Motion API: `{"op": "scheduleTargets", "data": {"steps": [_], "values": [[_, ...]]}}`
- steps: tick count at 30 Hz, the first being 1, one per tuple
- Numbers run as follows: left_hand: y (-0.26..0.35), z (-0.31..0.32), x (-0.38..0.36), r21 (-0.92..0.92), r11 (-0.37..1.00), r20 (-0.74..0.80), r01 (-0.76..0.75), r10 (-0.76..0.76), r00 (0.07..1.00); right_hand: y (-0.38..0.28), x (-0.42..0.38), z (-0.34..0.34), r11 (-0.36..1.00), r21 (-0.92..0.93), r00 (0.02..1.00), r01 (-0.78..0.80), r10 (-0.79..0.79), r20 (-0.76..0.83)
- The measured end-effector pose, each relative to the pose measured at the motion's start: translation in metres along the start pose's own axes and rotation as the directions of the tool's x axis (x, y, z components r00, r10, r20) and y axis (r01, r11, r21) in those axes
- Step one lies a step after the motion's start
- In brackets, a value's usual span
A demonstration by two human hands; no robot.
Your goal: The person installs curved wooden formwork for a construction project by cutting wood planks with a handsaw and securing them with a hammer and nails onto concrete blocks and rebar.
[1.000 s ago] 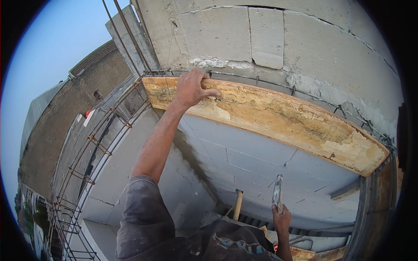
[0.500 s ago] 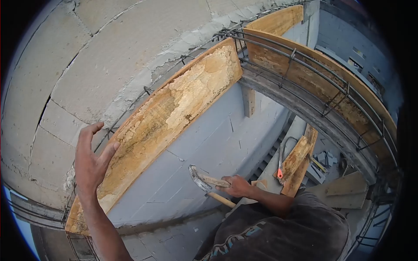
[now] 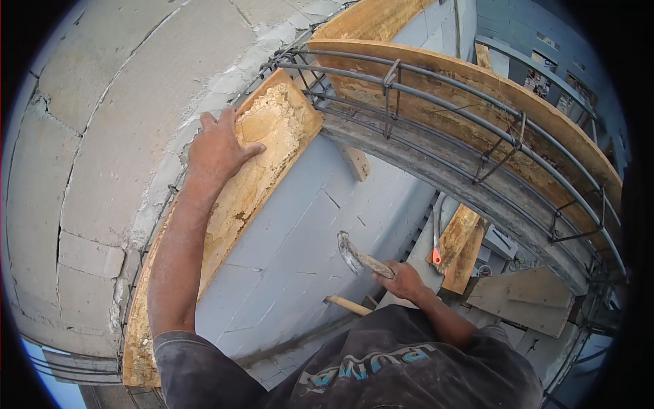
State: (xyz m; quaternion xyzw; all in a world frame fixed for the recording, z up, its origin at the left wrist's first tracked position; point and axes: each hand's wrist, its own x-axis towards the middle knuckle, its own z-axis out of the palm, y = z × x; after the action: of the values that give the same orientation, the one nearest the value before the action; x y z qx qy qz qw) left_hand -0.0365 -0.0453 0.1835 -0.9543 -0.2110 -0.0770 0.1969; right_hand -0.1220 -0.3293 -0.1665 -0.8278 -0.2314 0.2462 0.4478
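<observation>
My left hand [image 3: 219, 151] is on the upper edge of a long wooden board [image 3: 252, 180] crusted with dried mortar. Its thumb lies across the board's face while the fingers reach over the edge, their tips partly hidden. My right hand [image 3: 407, 281] is closed around the short wooden handle of a hammer [image 3: 354, 255]. The hammer's grey, mortar-smeared head hangs in the air before the pale block wall, apart from the board.
A rebar cage [image 3: 436, 95] runs along a concrete ledge, backed by another curved board [image 3: 422, 68]. Below lie a tool with a red-orange end [image 3: 437, 256], planks [image 3: 466, 252] and a wide board [image 3: 524, 300]. A round wooden stick [image 3: 348, 305] juts out near my torso.
My left hand has come from the air beside the board onto its upper edge, farther up. The view has shifted, and the hammer stays in my right hand.
</observation>
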Motion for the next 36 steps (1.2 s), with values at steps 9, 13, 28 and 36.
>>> {"op": "scheduleTargets", "data": {"steps": [9,13,28,36], "values": [[0.002,0.012,0.011,-0.014,1.000,0.025,-0.002,0.002,1.000,-0.052,0.121,-0.048,0.908,0.271,0.946,0.319,-0.288,-0.149],[0.005,0.013,0.012,0.025,1.000,0.011,0.011,-0.011,1.000,-0.058,0.206,-0.016,0.907,0.254,0.933,0.335,-0.282,-0.224],[0.011,0.018,0.007,0.021,0.997,-0.040,0.081,-0.080,0.996,-0.024,0.248,0.008,0.841,0.273,0.876,0.468,-0.400,-0.268],[-0.004,0.034,-0.005,0.035,0.999,-0.219,0.019,-0.011,0.976,-0.052,0.258,0.004,0.894,0.379,0.966,0.239,-0.180,-0.183]]}}
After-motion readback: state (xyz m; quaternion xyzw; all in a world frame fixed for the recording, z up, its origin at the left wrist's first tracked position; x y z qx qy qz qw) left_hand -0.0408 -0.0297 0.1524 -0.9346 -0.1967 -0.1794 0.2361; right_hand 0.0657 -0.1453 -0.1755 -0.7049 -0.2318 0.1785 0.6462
